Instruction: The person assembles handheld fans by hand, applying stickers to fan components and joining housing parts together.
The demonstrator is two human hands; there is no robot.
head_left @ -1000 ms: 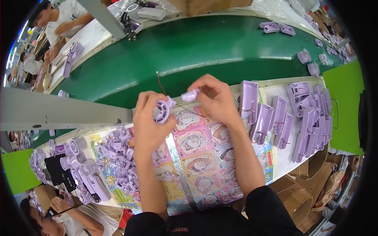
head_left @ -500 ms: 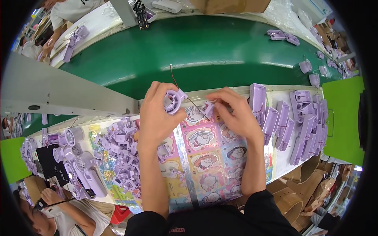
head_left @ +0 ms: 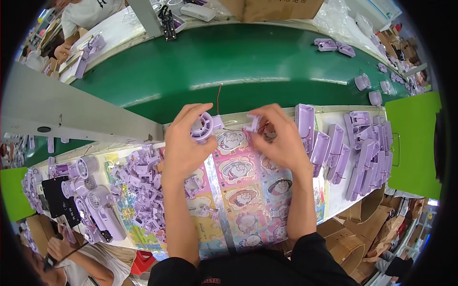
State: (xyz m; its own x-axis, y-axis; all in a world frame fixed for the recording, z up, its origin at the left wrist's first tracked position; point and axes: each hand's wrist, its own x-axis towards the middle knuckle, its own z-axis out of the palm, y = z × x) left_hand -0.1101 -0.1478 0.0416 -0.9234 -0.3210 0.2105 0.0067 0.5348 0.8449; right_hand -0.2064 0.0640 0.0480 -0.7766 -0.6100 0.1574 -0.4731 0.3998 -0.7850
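While both forearms come up from the near edge over the bench (head_left: 334,195), the left hand (head_left: 183,143) is raised with wrist bent inward. Its fingers (head_left: 188,114) curl around a round lilac fan housing (head_left: 204,127), pinching it by the rim, ring opening facing the camera. A thin red wire (head_left: 218,97) rises from the housing toward the far green conveyor belt (head_left: 248,62).

Right hand (head_left: 279,138) sits just right of the left, apart from it, knuckles up. Thumb and forefinger are pressed together on a small lilac clip part (head_left: 252,124), held near the housing but not touching it.

Both hands hover above a cartoon-printed sheet (head_left: 238,190). Heap of small lilac parts (head_left: 138,176) lies left of the left forearm; rows of long lilac shells (head_left: 353,148) stand to the right. Assembled fans (head_left: 98,209) lie at near left.
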